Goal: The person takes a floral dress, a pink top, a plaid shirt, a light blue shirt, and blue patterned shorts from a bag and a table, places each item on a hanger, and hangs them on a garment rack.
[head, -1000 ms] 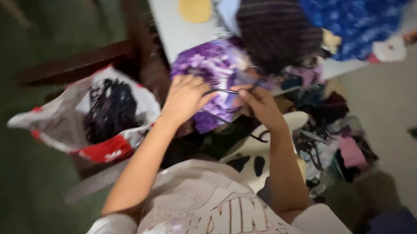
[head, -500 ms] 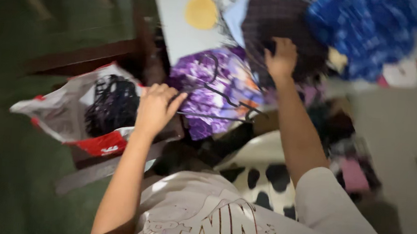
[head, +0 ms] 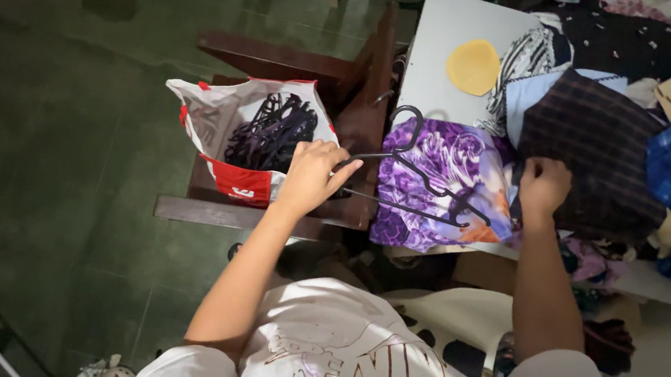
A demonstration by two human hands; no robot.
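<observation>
A: Presently, the left hand is curled round one end of a black hanger, fingers closed on it. The hanger lies across the purple cloth, at three o'clock from that hand.

B: And the right hand?

A: Fisted, gripping the dark checked cloth at its edge. Judged step: hanging a garment. Next calls for threading the hanger in. The bag of hangers sits at nine o'clock.

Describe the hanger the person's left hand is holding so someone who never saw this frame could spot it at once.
Start at the white table with the round yellow disc. At its near edge lies a purple floral garment, and the black hanger rests across it, gripped by the left hand. Unlike the hangers heaped in the red-and-white bag, it lies alone.
</observation>
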